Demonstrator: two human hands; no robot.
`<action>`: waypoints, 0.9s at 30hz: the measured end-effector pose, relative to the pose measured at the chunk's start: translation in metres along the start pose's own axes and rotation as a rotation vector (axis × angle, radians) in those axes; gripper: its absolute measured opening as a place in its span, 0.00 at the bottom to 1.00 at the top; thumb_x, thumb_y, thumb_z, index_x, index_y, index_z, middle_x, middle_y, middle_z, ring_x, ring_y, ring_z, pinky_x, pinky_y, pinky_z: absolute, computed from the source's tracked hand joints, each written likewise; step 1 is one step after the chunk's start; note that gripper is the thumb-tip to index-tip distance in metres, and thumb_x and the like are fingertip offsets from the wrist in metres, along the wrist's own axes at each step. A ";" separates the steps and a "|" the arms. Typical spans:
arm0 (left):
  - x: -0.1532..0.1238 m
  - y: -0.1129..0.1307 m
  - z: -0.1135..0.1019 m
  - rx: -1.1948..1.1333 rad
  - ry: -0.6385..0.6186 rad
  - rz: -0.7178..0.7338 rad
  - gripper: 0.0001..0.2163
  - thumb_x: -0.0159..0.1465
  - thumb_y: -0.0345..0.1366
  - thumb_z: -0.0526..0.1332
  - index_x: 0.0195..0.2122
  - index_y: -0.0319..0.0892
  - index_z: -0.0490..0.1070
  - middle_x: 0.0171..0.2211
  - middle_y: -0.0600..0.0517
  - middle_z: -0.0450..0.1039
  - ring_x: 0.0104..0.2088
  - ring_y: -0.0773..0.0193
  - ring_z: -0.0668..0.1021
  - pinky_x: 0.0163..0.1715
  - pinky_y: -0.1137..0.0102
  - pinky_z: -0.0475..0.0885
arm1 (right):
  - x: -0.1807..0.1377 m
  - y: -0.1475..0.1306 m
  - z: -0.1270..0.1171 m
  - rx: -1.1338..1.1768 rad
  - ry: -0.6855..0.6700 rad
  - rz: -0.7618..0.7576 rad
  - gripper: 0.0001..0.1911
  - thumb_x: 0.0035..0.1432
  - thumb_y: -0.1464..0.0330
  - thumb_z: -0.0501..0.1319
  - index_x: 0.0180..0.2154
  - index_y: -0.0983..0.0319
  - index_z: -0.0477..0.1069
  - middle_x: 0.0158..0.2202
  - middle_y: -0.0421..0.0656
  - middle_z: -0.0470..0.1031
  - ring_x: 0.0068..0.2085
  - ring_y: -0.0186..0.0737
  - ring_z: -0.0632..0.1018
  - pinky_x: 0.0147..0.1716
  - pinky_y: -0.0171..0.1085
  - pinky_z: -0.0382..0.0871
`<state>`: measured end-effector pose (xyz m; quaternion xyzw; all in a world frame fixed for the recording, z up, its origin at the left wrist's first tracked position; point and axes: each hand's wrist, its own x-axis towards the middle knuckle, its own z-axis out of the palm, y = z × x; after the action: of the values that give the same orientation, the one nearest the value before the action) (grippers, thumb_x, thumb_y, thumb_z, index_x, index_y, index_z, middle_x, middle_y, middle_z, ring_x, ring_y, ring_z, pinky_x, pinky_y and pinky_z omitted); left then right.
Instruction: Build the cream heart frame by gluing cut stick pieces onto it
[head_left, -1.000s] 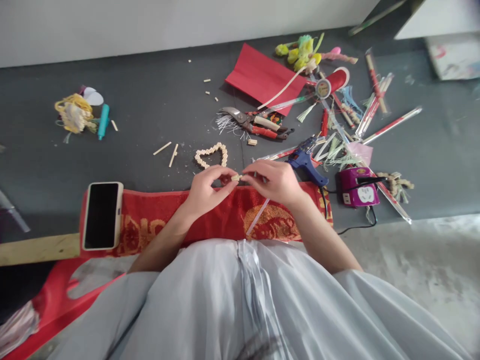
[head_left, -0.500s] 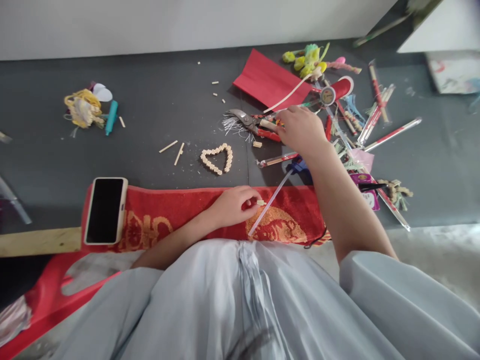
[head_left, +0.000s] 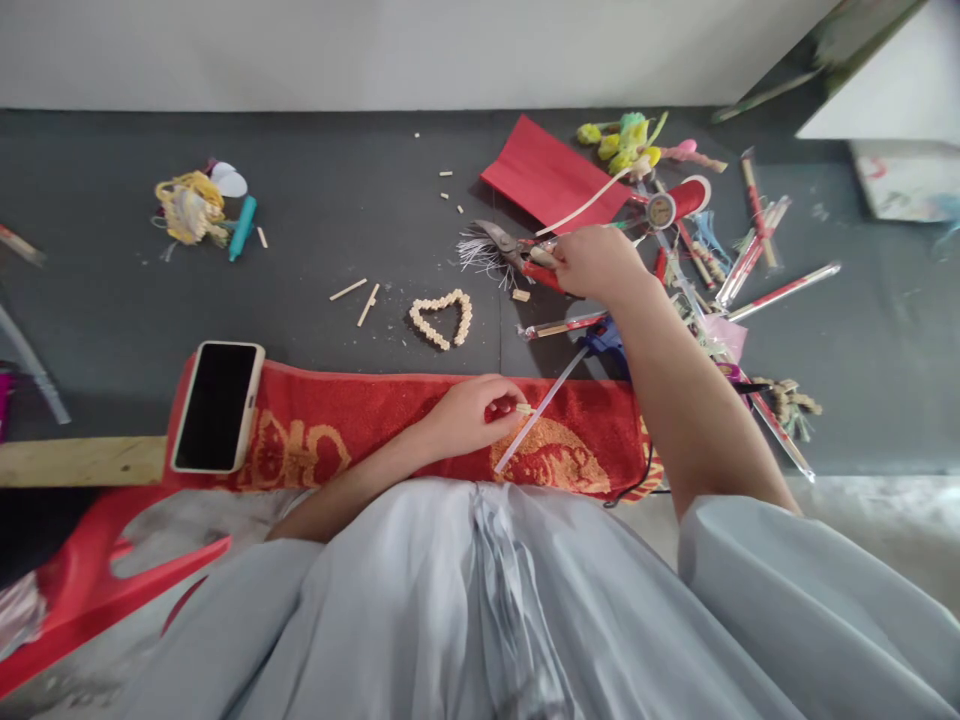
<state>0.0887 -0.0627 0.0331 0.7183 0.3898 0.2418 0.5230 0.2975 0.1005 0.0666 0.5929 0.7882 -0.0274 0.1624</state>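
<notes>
My left hand (head_left: pixel 474 415) rests on the red towel (head_left: pixel 390 400), its thumb and fingers pinched on a short pale wooden piece (head_left: pixel 524 408). A translucent glue stick (head_left: pixel 544 410) slants just past those fingertips, running up to a blue glue gun (head_left: pixel 602 336) partly hidden under my right forearm. Farther up, my right hand (head_left: pixel 600 262) is closed around the red-handled pruning shears (head_left: pixel 504 243), whose blades point left; a pale piece shows at its fingertips. A heart-shaped outline of small wooden pieces (head_left: pixel 441 320) lies left of the shears.
A phone (head_left: pixel 217 405) lies on the towel's left end. Red paper (head_left: pixel 555 175), a red thread spool (head_left: pixel 679 204) and wrapped sticks (head_left: pixel 784 292) crowd the right side. Yellow yarn (head_left: pixel 189 208) and a teal tube (head_left: pixel 242 228) are at left. Loose sticks (head_left: pixel 367 305) lie mid-table.
My right hand has closed in around the shears' handles. My left hand keeps its pinch on the wooden piece. The view has shifted slightly.
</notes>
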 end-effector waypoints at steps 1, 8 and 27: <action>0.001 0.000 0.000 -0.028 0.026 -0.012 0.06 0.63 0.38 0.62 0.37 0.41 0.75 0.36 0.50 0.78 0.35 0.66 0.77 0.38 0.70 0.72 | -0.003 0.001 0.000 0.002 0.013 0.003 0.19 0.68 0.65 0.50 0.39 0.68 0.77 0.39 0.58 0.80 0.40 0.52 0.78 0.33 0.41 0.60; 0.021 -0.008 0.004 -0.485 0.220 -0.124 0.16 0.62 0.46 0.66 0.44 0.41 0.74 0.48 0.44 0.78 0.49 0.60 0.79 0.53 0.64 0.74 | -0.054 -0.001 -0.001 0.268 0.158 0.066 0.09 0.58 0.68 0.56 0.33 0.60 0.75 0.34 0.48 0.80 0.36 0.48 0.77 0.31 0.39 0.60; 0.026 0.009 0.002 -0.560 0.139 -0.026 0.11 0.63 0.45 0.64 0.34 0.42 0.70 0.48 0.47 0.69 0.49 0.62 0.74 0.47 0.69 0.74 | -0.117 -0.057 0.059 0.699 0.486 0.193 0.05 0.56 0.62 0.58 0.33 0.56 0.68 0.29 0.44 0.78 0.30 0.44 0.75 0.30 0.40 0.64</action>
<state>0.1081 -0.0439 0.0398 0.5227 0.3518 0.3820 0.6761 0.2855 -0.0382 0.0355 0.6724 0.6878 -0.1371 -0.2366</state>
